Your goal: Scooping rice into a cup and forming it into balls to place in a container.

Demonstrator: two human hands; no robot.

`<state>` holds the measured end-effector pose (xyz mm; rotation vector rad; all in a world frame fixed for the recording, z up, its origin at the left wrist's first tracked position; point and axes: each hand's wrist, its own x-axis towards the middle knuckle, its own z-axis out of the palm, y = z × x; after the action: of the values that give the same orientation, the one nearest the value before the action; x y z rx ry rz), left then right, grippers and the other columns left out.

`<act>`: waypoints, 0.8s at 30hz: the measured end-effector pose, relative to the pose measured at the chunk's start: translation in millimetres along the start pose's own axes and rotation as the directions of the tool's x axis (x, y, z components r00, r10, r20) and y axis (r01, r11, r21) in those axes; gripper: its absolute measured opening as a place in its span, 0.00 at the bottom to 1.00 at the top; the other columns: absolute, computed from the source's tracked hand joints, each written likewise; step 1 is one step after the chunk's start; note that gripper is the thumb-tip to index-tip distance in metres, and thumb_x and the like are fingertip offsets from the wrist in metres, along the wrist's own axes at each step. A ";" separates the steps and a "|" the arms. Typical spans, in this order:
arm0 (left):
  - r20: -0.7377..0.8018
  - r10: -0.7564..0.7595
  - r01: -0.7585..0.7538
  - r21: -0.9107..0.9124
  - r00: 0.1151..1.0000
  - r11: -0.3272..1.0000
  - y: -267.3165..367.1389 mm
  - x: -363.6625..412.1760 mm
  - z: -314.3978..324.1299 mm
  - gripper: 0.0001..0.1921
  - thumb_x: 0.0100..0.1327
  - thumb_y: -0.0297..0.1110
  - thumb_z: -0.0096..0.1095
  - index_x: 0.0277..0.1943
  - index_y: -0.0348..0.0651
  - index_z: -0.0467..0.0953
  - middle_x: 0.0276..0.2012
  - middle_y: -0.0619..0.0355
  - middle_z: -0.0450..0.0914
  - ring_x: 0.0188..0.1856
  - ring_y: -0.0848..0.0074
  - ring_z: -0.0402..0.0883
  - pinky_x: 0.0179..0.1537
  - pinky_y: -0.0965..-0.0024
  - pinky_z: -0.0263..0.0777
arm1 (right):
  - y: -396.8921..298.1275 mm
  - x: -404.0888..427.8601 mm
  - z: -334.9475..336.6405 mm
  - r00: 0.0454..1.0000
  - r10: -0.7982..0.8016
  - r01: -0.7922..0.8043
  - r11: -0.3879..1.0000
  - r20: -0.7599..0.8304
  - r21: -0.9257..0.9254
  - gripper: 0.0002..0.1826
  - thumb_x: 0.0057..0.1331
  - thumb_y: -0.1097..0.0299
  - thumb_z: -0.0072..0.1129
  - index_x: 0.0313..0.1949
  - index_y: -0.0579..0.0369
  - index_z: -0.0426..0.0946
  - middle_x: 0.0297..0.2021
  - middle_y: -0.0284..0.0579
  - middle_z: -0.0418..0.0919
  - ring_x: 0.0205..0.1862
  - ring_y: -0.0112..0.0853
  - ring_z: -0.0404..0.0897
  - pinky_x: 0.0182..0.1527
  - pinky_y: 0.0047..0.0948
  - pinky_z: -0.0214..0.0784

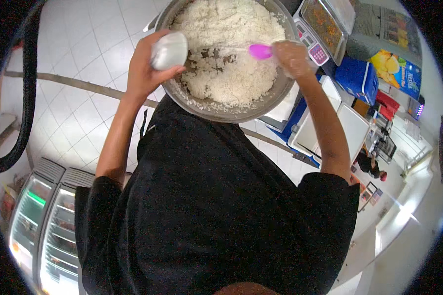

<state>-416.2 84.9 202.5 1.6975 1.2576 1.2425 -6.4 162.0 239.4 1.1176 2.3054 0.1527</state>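
A large round metal pot (227,117) of cooked white rice (236,79) stands before me at the top of the view. The rice has a thin, broken patch left of the middle, where a darker surface shows through. My left hand (142,68) grips a white rounded cup or bowl (171,51), slightly blurred, over the pot's left side. At the right rim, my right hand (292,58) closes around a magenta spoon or scoop (260,51) that points left above the rice. A clear plastic glove seems to cover this hand.
Right of the pot are a digital scale (312,46), a lidded tray of orange-brown food (323,18), a blue cooler (356,79) and a white open-lidded box (319,127). Another person (369,163) is far off at right. Lit display fridges (57,232) stand at lower left.
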 end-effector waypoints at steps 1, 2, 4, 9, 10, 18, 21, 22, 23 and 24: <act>0.079 0.091 -0.101 0.135 0.993 0.986 -4.6 13.7 0.2 0.42 0.47 0.45 0.85 0.64 0.42 0.72 0.59 0.49 0.78 0.57 0.58 0.79 0.59 0.60 0.73 | 11.7 -4.5 10.0 1.000 0.004 -0.004 1.000 0.014 -0.003 0.07 0.67 0.71 0.52 0.41 0.52 0.78 0.32 0.47 0.83 0.35 0.39 0.85 0.35 0.45 0.79; 0.113 0.115 -0.128 0.118 0.987 0.985 -10.7 23.6 3.3 0.42 0.46 0.47 0.84 0.63 0.46 0.73 0.57 0.50 0.79 0.56 0.54 0.78 0.58 0.57 0.72 | 19.8 -8.2 27.7 0.997 0.001 -0.009 0.995 -0.082 -0.100 0.05 0.68 0.71 0.53 0.41 0.51 0.78 0.32 0.46 0.82 0.34 0.38 0.85 0.32 0.40 0.78; 0.145 0.122 -0.146 0.167 0.982 0.975 -19.4 28.0 7.1 0.41 0.47 0.49 0.83 0.63 0.46 0.73 0.56 0.50 0.80 0.56 0.54 0.78 0.57 0.57 0.72 | 10.3 4.1 34.0 0.999 0.033 -0.033 0.999 -0.006 -0.012 0.04 0.70 0.69 0.52 0.40 0.51 0.76 0.33 0.46 0.82 0.33 0.39 0.85 0.28 0.37 0.77; 0.299 0.152 -0.245 0.303 0.942 0.921 -28.0 41.4 38.0 0.39 0.49 0.54 0.79 0.63 0.50 0.73 0.53 0.54 0.80 0.52 0.56 0.79 0.54 0.57 0.71 | -97.0 -39.5 242.0 0.959 0.036 -0.233 0.666 -0.281 -0.709 0.13 0.71 0.67 0.47 0.48 0.59 0.76 0.36 0.54 0.84 0.38 0.45 0.86 0.38 0.42 0.81; 0.277 0.115 -0.209 0.342 0.954 0.916 -27.2 31.9 30.5 0.39 0.49 0.54 0.79 0.63 0.50 0.73 0.53 0.54 0.80 0.52 0.56 0.79 0.54 0.57 0.71 | -115.1 -19.1 185.4 0.970 0.241 -0.240 0.952 -0.015 -0.189 0.15 0.72 0.65 0.47 0.51 0.57 0.76 0.38 0.54 0.84 0.43 0.46 0.86 0.43 0.46 0.79; 0.283 0.133 -0.224 0.319 0.950 0.921 -23.7 39.1 28.1 0.37 0.52 0.57 0.76 0.62 0.51 0.74 0.51 0.57 0.81 0.48 0.60 0.79 0.49 0.59 0.70 | -155.3 -11.7 105.8 0.870 0.222 -0.407 0.827 0.440 0.388 0.17 0.71 0.64 0.46 0.50 0.57 0.80 0.45 0.60 0.84 0.48 0.51 0.85 0.48 0.49 0.77; 0.309 0.119 -0.225 0.334 0.943 0.915 -23.4 39.8 28.7 0.37 0.51 0.58 0.76 0.62 0.51 0.74 0.52 0.57 0.81 0.49 0.59 0.79 0.50 0.59 0.70 | -193.1 -22.2 101.5 0.990 0.040 -0.080 0.947 0.135 0.311 0.17 0.70 0.65 0.46 0.49 0.59 0.80 0.46 0.63 0.83 0.47 0.53 0.85 0.48 0.50 0.77; 0.311 0.119 -0.227 0.339 0.943 0.913 -23.8 39.8 29.1 0.37 0.51 0.58 0.76 0.62 0.51 0.74 0.52 0.57 0.81 0.49 0.59 0.79 0.50 0.59 0.70 | -209.7 -6.1 84.4 0.954 -0.015 -0.124 0.890 0.299 0.438 0.17 0.69 0.65 0.46 0.50 0.60 0.79 0.45 0.63 0.83 0.47 0.52 0.85 0.48 0.51 0.76; 0.302 0.134 -0.233 0.321 0.944 0.918 -24.0 40.5 29.9 0.38 0.51 0.58 0.76 0.62 0.50 0.74 0.52 0.56 0.80 0.50 0.59 0.79 0.50 0.58 0.70 | -218.0 4.9 68.0 0.890 -0.090 -0.190 0.817 0.446 0.544 0.17 0.69 0.65 0.47 0.50 0.61 0.78 0.44 0.63 0.84 0.47 0.52 0.85 0.49 0.51 0.76; 0.288 0.140 -0.232 0.313 0.947 0.921 -23.7 39.1 28.6 0.38 0.51 0.59 0.76 0.62 0.50 0.74 0.53 0.55 0.80 0.50 0.58 0.79 0.50 0.58 0.70 | -218.8 10.8 52.0 0.893 -0.100 -0.179 0.816 0.438 0.550 0.17 0.69 0.65 0.47 0.50 0.61 0.78 0.44 0.63 0.84 0.47 0.52 0.85 0.49 0.51 0.76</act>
<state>-393.3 129.9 183.6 2.1998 1.2229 0.8958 -134.1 21.8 118.0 1.3152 1.9323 -0.7778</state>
